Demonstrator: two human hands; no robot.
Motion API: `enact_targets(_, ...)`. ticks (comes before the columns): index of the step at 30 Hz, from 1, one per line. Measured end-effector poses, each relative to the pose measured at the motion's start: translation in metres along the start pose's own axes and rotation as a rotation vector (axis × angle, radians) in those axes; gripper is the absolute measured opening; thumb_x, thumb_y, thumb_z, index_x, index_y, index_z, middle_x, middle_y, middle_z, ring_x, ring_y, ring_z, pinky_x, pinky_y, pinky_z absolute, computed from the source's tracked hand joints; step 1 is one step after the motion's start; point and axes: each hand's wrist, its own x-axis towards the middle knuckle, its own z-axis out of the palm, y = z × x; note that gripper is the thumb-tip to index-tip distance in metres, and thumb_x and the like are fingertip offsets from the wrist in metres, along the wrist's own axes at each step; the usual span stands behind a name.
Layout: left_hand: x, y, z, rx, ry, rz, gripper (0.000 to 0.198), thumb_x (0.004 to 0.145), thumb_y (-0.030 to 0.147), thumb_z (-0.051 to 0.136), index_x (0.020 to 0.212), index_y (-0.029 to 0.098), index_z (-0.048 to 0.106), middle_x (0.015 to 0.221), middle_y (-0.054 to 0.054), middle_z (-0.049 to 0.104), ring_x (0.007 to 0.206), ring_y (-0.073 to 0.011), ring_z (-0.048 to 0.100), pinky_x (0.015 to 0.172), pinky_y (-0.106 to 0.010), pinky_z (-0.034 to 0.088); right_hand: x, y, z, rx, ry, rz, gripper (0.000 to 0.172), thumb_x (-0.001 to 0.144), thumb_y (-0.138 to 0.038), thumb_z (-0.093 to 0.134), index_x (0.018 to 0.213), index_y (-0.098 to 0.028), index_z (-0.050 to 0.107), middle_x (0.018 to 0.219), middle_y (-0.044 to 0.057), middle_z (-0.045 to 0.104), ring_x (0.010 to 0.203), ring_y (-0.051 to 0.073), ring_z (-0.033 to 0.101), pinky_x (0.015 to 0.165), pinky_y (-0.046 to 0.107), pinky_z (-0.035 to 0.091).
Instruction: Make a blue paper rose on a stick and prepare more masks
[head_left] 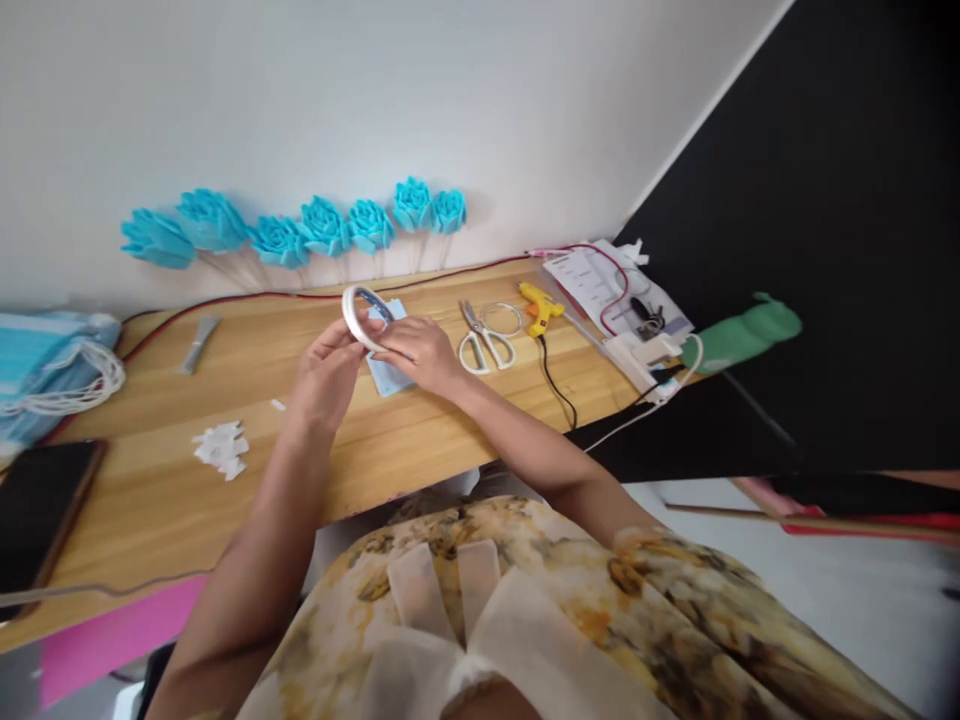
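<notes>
Both my hands hold a roll of white tape (351,312), raised above the table and tilted on edge. Fingers of my left hand (328,372) pinch its lower left side. My right hand (426,352) grips its lower right side, with the fingertips partly hidden. Behind and below the roll lie light blue flat pieces (386,378), partly covered by my right hand. To the right of that hand are white-handled scissors (486,340), blades pointing away from me. A small white strip (278,405) lies just left of my left wrist.
Blue flowers (324,226) on thin stems lean against the wall. A yellow glue gun (540,308), a wire coil (502,319), papers (600,270) and a power strip (645,360) lie right. White scraps (222,448), a phone (49,510) and blue masks (45,365) lie left.
</notes>
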Motion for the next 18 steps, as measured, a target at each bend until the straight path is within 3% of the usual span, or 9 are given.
enact_targets(3, 0.0, -0.002, 0.001, 0.042, 0.039, -0.013, 0.037, 0.07, 0.031, 0.087, 0.105, 0.024, 0.08, 0.112, -0.007, 0.079, 0.106, -0.0234, 0.071, 0.093, -0.034, 0.054, 0.006, 0.014, -0.024, -0.098, -0.003, 0.005, 0.031, 0.107, -0.043, 0.054, 0.11, -0.024, 0.079, 0.109, 0.005, 0.081, 0.11, 0.021, 0.069, 0.101, 0.036, 0.041)
enact_targets(7, -0.001, -0.004, -0.001, 0.05, 0.043, -0.072, 0.035, 0.071, 0.035, 0.087, 0.104, 0.022, 0.08, 0.108, -0.007, 0.08, 0.094, -0.0196, 0.072, 0.085, -0.031, 0.055, 0.007, 0.06, -0.07, -0.252, -0.022, 0.15, 0.028, 0.106, -0.039, 0.057, 0.107, -0.021, 0.079, 0.101, 0.007, 0.081, 0.103, 0.024, 0.069, 0.101, 0.039, 0.04)
enact_targets(10, -0.001, -0.004, 0.0, 0.036, 0.029, -0.093, 0.034, 0.069, 0.035, 0.089, 0.099, 0.021, 0.081, 0.1, -0.007, 0.08, 0.087, -0.0176, 0.072, 0.08, -0.028, 0.055, 0.002, 0.1, -0.095, -0.383, -0.195, 0.294, 0.025, 0.104, -0.033, 0.061, 0.108, -0.02, 0.082, 0.099, 0.009, 0.082, 0.097, 0.026, 0.07, 0.095, 0.039, 0.04)
enact_targets(14, -0.001, -0.004, 0.003, 0.048, 0.031, -0.113, 0.034, 0.067, 0.037, 0.09, 0.096, 0.02, 0.082, 0.094, -0.007, 0.08, 0.083, -0.0176, 0.072, 0.078, -0.028, 0.055, -0.001, 0.134, -0.103, -0.533, -0.43, 0.479, 0.031, 0.102, -0.032, 0.06, 0.121, -0.02, 0.081, 0.115, 0.015, 0.081, 0.105, 0.029, 0.071, 0.083, 0.037, 0.04)
enact_targets(18, 0.0, -0.005, 0.001, 0.074, 0.016, -0.118, 0.036, 0.068, 0.038, 0.089, 0.097, 0.019, 0.08, 0.092, -0.007, 0.079, 0.081, -0.0181, 0.071, 0.078, -0.03, 0.055, 0.0, 0.145, -0.096, -0.571, -0.507, 0.526, 0.035, 0.101, -0.035, 0.063, 0.128, -0.02, 0.078, 0.122, 0.017, 0.079, 0.108, 0.029, 0.07, 0.08, 0.036, 0.038)
